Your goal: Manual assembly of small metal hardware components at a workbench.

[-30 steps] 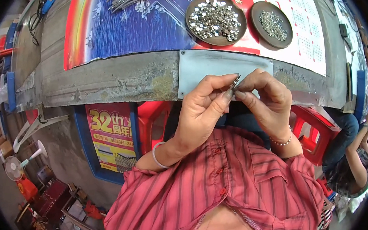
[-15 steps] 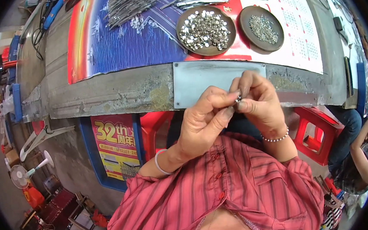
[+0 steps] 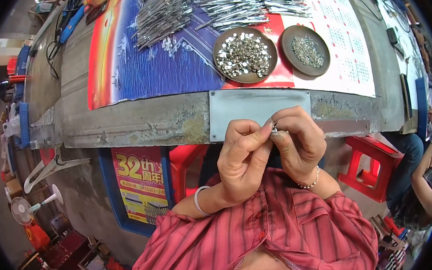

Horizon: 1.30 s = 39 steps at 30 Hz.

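My left hand (image 3: 245, 158) and my right hand (image 3: 302, 143) meet in front of the table's near edge. Both are closed, pinching a tiny shiny metal piece (image 3: 274, 129) between thumbs and forefingers. The fingertips cover most of it, so its exact kind is unclear. Beyond them, a round brown dish (image 3: 246, 80) holds many small round silvery pieces. To its right, a second brown dish (image 3: 318, 67) carries a heap of thin small metal pins or similar bits. Farther back lie piles of slim silvery metal strips (image 3: 234, 6).
A grey metal plate (image 3: 254, 106) is fixed to the worn table edge (image 3: 139, 125). A colourful printed sheet (image 3: 156, 79) covers the tabletop. Below stand a blue-framed crate (image 3: 110, 194) and a red stool (image 3: 368, 168). At the right, another person's arm (image 3: 425, 184) shows.
The view has shifted, so the table sits lower in the picture. My hands have drawn closer together, and my right fingers have curled more around the small metal piece.
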Tool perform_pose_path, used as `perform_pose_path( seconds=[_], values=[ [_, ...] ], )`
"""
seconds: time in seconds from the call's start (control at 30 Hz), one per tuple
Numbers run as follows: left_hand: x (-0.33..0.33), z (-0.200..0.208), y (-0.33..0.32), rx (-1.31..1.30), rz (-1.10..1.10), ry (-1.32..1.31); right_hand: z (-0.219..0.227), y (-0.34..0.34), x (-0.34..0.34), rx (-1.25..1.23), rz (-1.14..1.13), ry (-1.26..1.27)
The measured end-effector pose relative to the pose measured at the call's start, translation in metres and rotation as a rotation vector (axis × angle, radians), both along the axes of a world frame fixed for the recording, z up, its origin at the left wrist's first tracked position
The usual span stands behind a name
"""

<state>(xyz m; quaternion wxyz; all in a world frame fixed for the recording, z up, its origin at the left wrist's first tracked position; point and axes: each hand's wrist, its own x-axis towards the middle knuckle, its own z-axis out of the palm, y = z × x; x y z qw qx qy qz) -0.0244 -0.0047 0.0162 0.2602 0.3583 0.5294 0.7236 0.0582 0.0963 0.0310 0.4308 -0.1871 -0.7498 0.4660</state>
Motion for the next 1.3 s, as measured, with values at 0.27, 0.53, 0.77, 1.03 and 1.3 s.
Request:
perform_pose_path(
  seconds=[0.27, 0.53, 0.77, 1.03, 1.3],
  values=[
    [-0.007, 0.004, 0.002, -0.012, -0.061, 0.157, -0.02, -0.004, -0.002, 0.139, 0.056, -0.054],
    [-0.002, -0.006, -0.004, -0.066, -0.185, -0.368, -0.011, 0.033, 0.007, -0.547, -0.321, -0.165],
    [-0.001, -0.003, -0.004, 0.001, -0.195, -0.646, -0.019, 0.04, -0.008, -0.308, -0.372, -0.067],
    [0.003, -0.011, -0.014, 0.043, -0.231, -0.616, -0.011, 0.002, 0.014, -0.024, 0.064, 0.089],
    [0.003, -0.006, -0.008, -0.024, -0.283, -0.689, -0.022, 0.015, 0.01, -0.304, -0.102, 0.063]
  ],
)
